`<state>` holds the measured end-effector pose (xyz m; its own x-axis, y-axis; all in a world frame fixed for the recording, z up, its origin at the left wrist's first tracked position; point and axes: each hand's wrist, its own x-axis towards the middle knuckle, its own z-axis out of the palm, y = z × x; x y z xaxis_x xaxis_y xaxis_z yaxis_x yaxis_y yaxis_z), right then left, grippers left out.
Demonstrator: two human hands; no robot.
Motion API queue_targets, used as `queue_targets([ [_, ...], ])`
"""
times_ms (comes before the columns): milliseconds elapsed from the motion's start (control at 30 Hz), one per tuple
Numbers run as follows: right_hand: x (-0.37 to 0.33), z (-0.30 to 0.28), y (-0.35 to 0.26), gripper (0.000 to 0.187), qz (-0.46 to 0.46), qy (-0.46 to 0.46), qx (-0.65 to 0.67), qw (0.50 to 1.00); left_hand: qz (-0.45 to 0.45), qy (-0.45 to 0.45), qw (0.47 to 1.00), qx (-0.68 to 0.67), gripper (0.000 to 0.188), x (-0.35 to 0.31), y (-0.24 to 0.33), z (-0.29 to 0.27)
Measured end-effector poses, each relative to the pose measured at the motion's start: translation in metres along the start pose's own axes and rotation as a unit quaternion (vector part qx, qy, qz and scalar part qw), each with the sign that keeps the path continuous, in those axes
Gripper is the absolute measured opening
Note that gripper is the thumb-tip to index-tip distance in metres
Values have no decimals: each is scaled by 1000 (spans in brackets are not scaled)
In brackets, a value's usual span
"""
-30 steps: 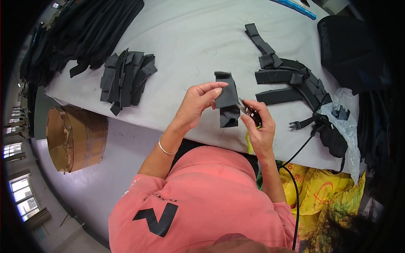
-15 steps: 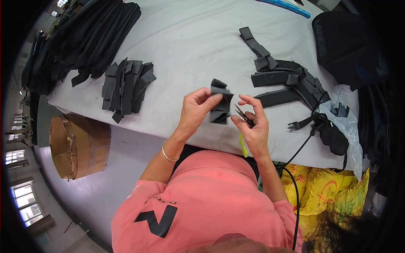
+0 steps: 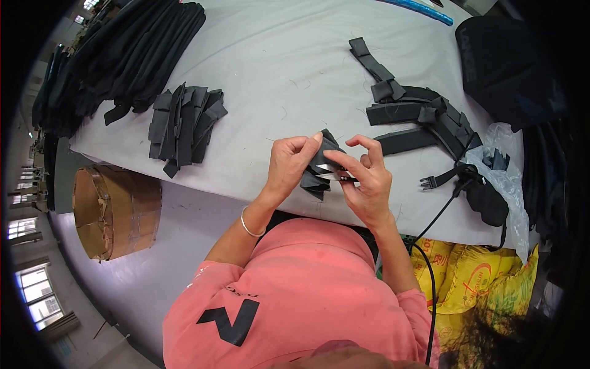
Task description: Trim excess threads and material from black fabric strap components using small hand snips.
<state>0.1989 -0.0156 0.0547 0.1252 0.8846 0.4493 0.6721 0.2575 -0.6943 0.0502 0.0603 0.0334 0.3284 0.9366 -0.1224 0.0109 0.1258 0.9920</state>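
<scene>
Over the table's near edge, my left hand point(image 3: 287, 166) pinches a dark grey folded fabric strip point(image 3: 316, 183) between thumb and fingers. My right hand point(image 3: 370, 182) grips small thread snips point(image 3: 330, 176), whose pale blades point left and lie against the strip; whether they are cutting cannot be seen. A pile of similar grey fabric strips point(image 3: 185, 126) lies to the left on the table. More strips point(image 3: 393, 114) are spread in a loose heap to the right, beyond my right hand.
A white-covered table point(image 3: 276, 67) holds black garments or bags point(image 3: 123, 55) stacked far left. A black bag point(image 3: 507, 71), clear plastic point(image 3: 515, 203) and a buckled strap point(image 3: 437, 180) lie right. Below stand a cardboard drum point(image 3: 117, 212) and yellow sacks point(image 3: 467, 277). A black cord point(image 3: 433, 289) hangs beside me.
The snips have moved left, from beside the strip to against it, and now point left. The strip has tilted and dropped slightly. A yellow piece near my right wrist no longer shows.
</scene>
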Motion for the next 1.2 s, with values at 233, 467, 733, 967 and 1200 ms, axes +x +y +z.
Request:
queue_targets([
  [233, 3, -9, 11, 31, 61, -10, 159, 985, 9, -20, 1000, 0, 44, -1, -6, 0],
  [467, 11, -10, 10, 23, -20, -33, -34, 999, 12, -56, 998, -6, 42, -3, -4, 9],
  [733, 11, -6, 26, 8, 165, 65, 56, 983, -34, -71, 997, -14, 43, -5, -12, 5],
  [967, -1, -15, 20, 22, 59, -10, 131, 990, -34, -72, 997, -10, 43, -2, -8, 6],
  [1200, 11, -13, 6, 22, -9, 23, -14, 1000, -19, -84, 996, -13, 43, -3, -4, 8],
])
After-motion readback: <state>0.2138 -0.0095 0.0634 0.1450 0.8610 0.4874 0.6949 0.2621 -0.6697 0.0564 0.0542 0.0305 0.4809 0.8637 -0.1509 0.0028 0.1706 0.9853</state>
